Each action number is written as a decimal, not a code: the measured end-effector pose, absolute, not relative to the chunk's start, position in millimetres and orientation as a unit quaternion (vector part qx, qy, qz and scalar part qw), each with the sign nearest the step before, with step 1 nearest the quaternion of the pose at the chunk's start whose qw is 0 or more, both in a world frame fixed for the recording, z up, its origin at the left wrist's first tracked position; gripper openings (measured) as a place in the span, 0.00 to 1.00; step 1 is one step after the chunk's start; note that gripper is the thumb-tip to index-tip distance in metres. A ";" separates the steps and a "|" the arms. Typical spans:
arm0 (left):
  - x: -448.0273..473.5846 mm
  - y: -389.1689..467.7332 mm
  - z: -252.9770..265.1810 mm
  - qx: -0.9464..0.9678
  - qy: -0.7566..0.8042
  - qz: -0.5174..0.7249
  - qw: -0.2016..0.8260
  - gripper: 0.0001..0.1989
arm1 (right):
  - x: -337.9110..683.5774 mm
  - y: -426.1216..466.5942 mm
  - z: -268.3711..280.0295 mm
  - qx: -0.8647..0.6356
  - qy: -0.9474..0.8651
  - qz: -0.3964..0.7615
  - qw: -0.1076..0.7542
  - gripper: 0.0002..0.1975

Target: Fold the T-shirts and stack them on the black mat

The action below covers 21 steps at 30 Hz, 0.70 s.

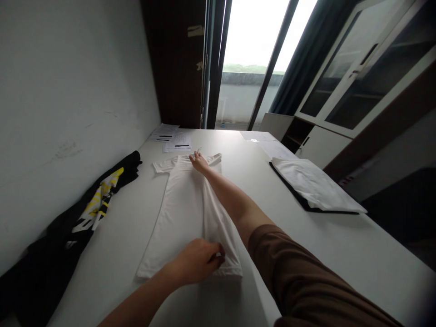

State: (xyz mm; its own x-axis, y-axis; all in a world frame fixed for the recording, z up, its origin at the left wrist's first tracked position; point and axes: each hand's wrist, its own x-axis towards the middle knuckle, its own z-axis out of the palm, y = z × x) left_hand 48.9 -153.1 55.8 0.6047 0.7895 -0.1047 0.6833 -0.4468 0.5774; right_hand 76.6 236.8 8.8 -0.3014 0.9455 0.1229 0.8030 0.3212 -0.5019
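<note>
A white T-shirt (184, 204) lies lengthwise on the white table, its hem close to me and its neck end farther off. One short sleeve sticks out to the left, and a long fold runs down the right part of the body. My left hand (199, 261) is closed on the cloth near the hem, thumb and fingers pinched together. Stretched far forward, my right hand (199, 162) grips the shirt by the neck and shoulder; its fingertips are small and partly hidden.
A black garment with a yellow and white print (98, 200) lies along the left wall. At the right edge of the table (252, 190) is a folded white garment (313, 184) on something black. Paper sheets (177, 140) lie at the far end, before a glass door.
</note>
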 end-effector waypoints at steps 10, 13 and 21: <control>57.1 -153.0 51.9 0.849 0.462 0.084 0.242 0.10 | 85.5 209.7 6.3 -0.547 -0.818 0.103 0.145 0.25; 63.7 -153.8 48.0 0.856 0.454 0.072 0.236 0.10 | 89.1 207.0 1.7 -0.579 -0.798 0.097 0.133 0.30; 71.4 -157.5 29.0 0.870 0.429 0.071 0.232 0.09 | 53.6 210.3 -5.9 -0.628 -0.764 0.065 0.135 0.29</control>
